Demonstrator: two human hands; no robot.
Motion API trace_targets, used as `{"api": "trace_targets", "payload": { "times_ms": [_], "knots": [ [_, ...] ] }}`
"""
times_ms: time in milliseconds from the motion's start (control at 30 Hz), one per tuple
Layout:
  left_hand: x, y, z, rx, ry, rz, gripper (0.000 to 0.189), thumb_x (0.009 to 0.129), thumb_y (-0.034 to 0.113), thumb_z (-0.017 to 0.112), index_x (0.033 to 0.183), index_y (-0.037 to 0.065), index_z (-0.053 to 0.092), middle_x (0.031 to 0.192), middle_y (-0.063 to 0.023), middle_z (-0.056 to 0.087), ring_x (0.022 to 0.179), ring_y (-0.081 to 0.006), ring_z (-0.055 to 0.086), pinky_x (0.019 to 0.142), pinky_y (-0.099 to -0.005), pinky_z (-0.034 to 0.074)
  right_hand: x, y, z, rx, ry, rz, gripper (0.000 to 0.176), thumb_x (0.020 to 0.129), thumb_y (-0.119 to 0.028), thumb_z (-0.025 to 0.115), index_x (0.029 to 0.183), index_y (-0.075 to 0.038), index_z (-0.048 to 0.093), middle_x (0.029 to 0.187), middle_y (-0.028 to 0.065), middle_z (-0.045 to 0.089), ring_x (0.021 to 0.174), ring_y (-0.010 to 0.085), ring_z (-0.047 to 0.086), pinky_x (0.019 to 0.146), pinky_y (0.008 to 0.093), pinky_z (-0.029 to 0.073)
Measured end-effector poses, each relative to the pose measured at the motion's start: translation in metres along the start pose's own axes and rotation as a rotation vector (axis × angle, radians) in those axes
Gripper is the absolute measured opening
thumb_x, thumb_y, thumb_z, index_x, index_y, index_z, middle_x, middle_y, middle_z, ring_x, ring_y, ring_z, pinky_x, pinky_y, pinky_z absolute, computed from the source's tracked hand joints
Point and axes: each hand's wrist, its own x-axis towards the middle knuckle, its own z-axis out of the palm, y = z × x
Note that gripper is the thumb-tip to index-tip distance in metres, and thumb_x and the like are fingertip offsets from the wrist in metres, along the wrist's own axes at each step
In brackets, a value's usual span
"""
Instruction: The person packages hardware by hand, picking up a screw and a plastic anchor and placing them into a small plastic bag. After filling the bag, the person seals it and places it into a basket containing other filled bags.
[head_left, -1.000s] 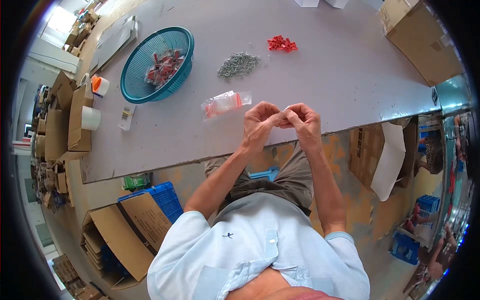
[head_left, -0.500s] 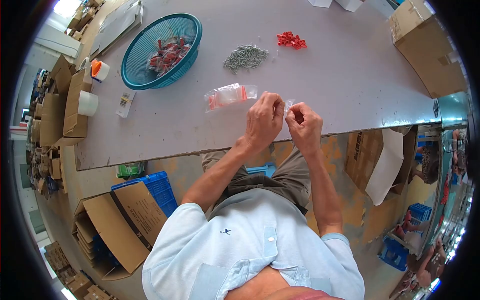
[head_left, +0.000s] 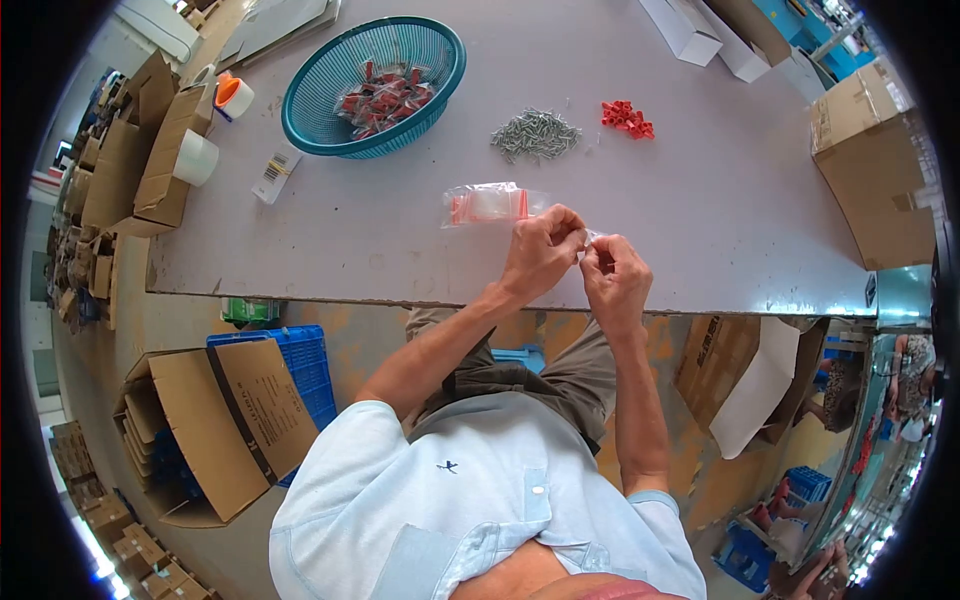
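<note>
Close together near the table's front edge, my two hands pinch a small clear plastic bag (head_left: 594, 237) between them. My left hand (head_left: 543, 252) has its thumb and fingertips closed on the bag's left side. On its right side, the fingers of my right hand (head_left: 617, 282) are curled shut. Most of the bag is hidden by the fingers. Just beyond my left hand lies a stack of clear bags with red strips (head_left: 490, 205). Farther back are a heap of grey screws (head_left: 535, 136) and a small pile of red plastic pieces (head_left: 627, 119).
A teal plastic basket (head_left: 312, 110) at the back left holds packed bags with red pieces (head_left: 390, 98). Tape rolls (head_left: 196, 159) and a barcode label (head_left: 275, 173) lie at the left. A cardboard box (head_left: 868, 165) stands on the right; an open carton (head_left: 220, 420) is below the table.
The camera view has turned and shifted, so the table's contents appear farther right. Both hands still pinch the small bag, with slightly altered finger positions.
</note>
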Motion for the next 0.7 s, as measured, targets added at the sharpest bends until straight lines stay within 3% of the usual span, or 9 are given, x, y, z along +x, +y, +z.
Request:
{"api": "trace_targets", "payload": {
  "times_ms": [67,133,200,267,467,533,633,667,700],
  "knots": [
    [0.002,-0.001,-0.004,0.242,0.014,0.134,0.011,0.094,0.004,0.071,0.102,-0.003,0.067,0.080,-0.0151,0.073,0.073,-0.0193,0.074,0.067,-0.0346,0.058,0.008,0.003,-0.005,0.066,-0.006,-0.005,0.005,0.091,-0.004,0.072,0.096,-0.001,0.070,0.083,0.0126,0.071,0.070,0.0224,0.071,0.063,0.0348,0.058],
    [0.007,-0.001,-0.007,0.262,-0.002,0.176,0.010,0.094,0.003,0.070,0.102,-0.002,0.066,0.080,-0.0150,0.073,0.073,-0.0206,0.074,0.068,-0.0357,0.058,0.023,0.012,-0.014,0.126,-0.006,-0.008,0.007,0.093,-0.004,0.072,0.099,-0.001,0.071,0.084,0.0131,0.071,0.072,0.0232,0.072,0.064,0.0351,0.058],
    [0.012,-0.002,-0.007,0.279,-0.021,0.213,0.008,0.094,0.002,0.069,0.101,-0.002,0.065,0.080,-0.0149,0.073,0.074,-0.0220,0.074,0.068,-0.0368,0.057,0.051,0.029,-0.024,-0.024,0.018,-0.068,0.012,0.094,-0.006,0.073,0.105,-0.002,0.074,0.087,0.0132,0.072,0.075,0.0258,0.072,0.066,0.0352,0.058],
    [0.018,-0.004,-0.006,0.389,-0.056,0.291,0.007,0.096,0.001,0.069,0.102,-0.002,0.066,0.081,-0.0083,0.073,0.073,-0.0112,0.069,0.066,-0.0290,0.055,0.082,0.056,-0.022,-0.162,-0.005,-0.111,0.018,0.092,-0.006,0.074,0.110,-0.002,0.075,0.089,0.0120,0.073,0.077,0.0270,0.071,0.071,0.0361,0.058],
    [0.026,-0.018,-0.019,0.371,0.060,0.239,0.010,0.094,0.002,0.072,0.103,-0.001,0.066,0.079,-0.0069,0.072,0.069,-0.0098,0.066,0.064,-0.0279,0.054,0.151,0.101,0.003,-0.407,-0.231,-0.051,0.040,0.088,-0.001,0.071,0.128,-0.002,0.068,0.109,0.0149,0.069,0.092,0.0311,0.070,0.087,0.0418,0.058],
    [0.029,-0.015,-0.024,0.350,0.077,0.226,0.010,0.094,0.002,0.072,0.102,0.000,0.067,0.079,-0.0064,0.072,0.068,-0.0096,0.066,0.064,-0.0276,0.054,0.164,0.106,0.017,-0.471,-0.213,-0.320,0.046,0.087,0.001,0.070,0.133,-0.003,0.066,0.115,0.0160,0.067,0.099,0.0332,0.069,0.092,0.0431,0.058],
    [0.031,-0.014,-0.025,0.339,0.094,0.205,0.010,0.094,0.002,0.073,0.101,0.000,0.067,0.079,-0.0060,0.072,0.068,-0.0093,0.066,0.063,-0.0271,0.054,0.182,0.103,0.036,-0.463,-0.288,-0.445,0.051,0.086,0.004,0.068,0.137,-0.005,0.064,0.115,0.0151,0.067,0.103,0.0332,0.069,0.096,0.0427,0.057],
    [0.032,-0.014,-0.025,0.348,0.094,0.199,0.009,0.094,0.002,0.073,0.101,-0.001,0.067,0.080,-0.0060,0.072,0.068,-0.0092,0.066,0.063,-0.0269,0.054,0.185,0.101,0.039,-0.462,-0.291,-0.447,0.051,0.086,0.004,0.068,0.137,-0.005,0.064,0.115,0.0151,0.067,0.103,0.0332,0.069,0.096,0.0427,0.057],
    [0.032,-0.014,-0.025,0.348,0.097,0.198,0.009,0.094,0.002,0.073,0.101,-0.001,0.067,0.080,-0.0060,0.072,0.068,-0.0092,0.066,0.063,-0.0269,0.054,0.188,0.082,0.038,-0.420,-0.412,-0.325,0.049,0.087,0.004,0.069,0.135,-0.007,0.066,0.115,0.0145,0.067,0.104,0.0323,0.069,0.096,0.0422,0.058]
  ]
}}
